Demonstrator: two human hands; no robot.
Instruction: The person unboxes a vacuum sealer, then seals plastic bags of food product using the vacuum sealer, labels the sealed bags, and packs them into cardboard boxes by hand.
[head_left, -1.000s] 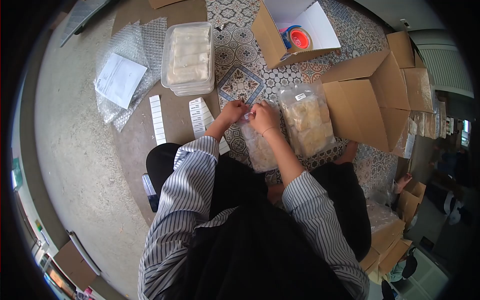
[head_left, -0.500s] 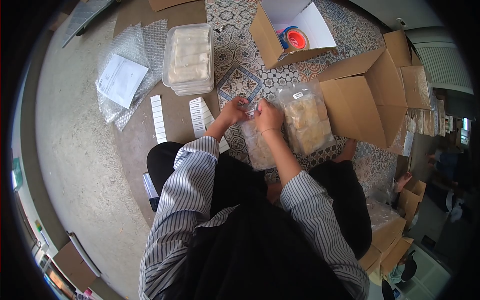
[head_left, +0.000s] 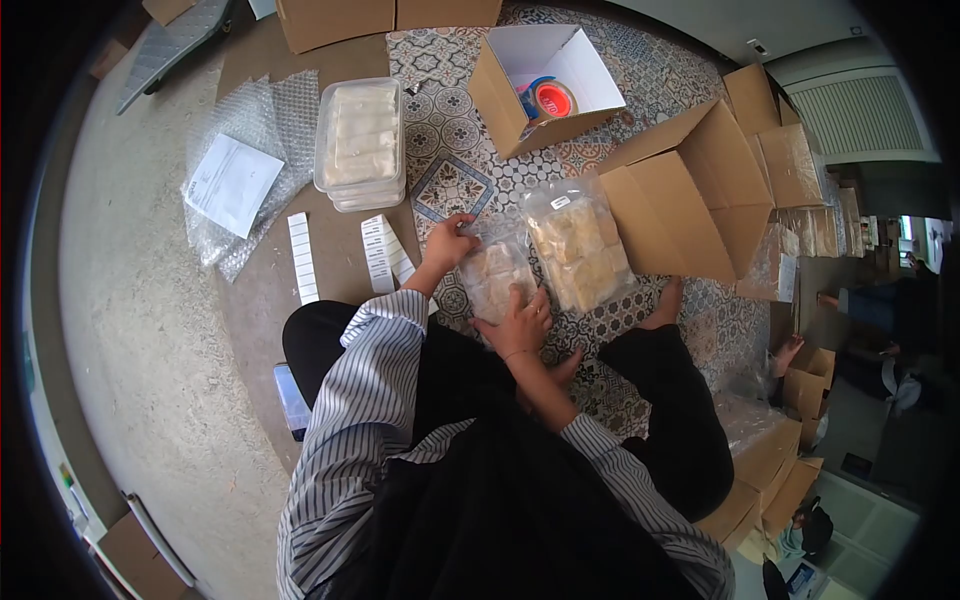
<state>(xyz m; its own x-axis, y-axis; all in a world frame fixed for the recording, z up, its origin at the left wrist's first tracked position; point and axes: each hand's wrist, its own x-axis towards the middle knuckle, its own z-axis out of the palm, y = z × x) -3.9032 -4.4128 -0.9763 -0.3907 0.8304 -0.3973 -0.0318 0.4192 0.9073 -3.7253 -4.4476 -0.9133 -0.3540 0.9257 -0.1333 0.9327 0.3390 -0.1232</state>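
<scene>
A clear plastic bag of pale food pieces [head_left: 495, 270] lies on the patterned floor in front of me. At its upper left corner, my left hand [head_left: 450, 243] has its fingers closed on the edge. My right hand [head_left: 518, 325] rests over the bag's lower end, thumb and fingers spread apart. Just right of it lies a second clear bag [head_left: 580, 250], filled with yellowish pieces and bearing a small white label near its top. Neither hand touches that one. Strips of white labels [head_left: 378, 255] lie on the brown sheet to the left.
Stacked clear tubs [head_left: 360, 140] hold pale rolls. Left of them, a printed paper [head_left: 235, 185] lies on bubble wrap [head_left: 290, 125]. A box [head_left: 490, 100] contains tape rolls [head_left: 552, 98]. One open carton [head_left: 690, 195] stands at right. A phone-like object [head_left: 290, 395] lies beside my knee.
My right hand has moved from the bag's top down to its lower end. My left hand stays by the upper left corner. The camera view has shifted slightly.
</scene>
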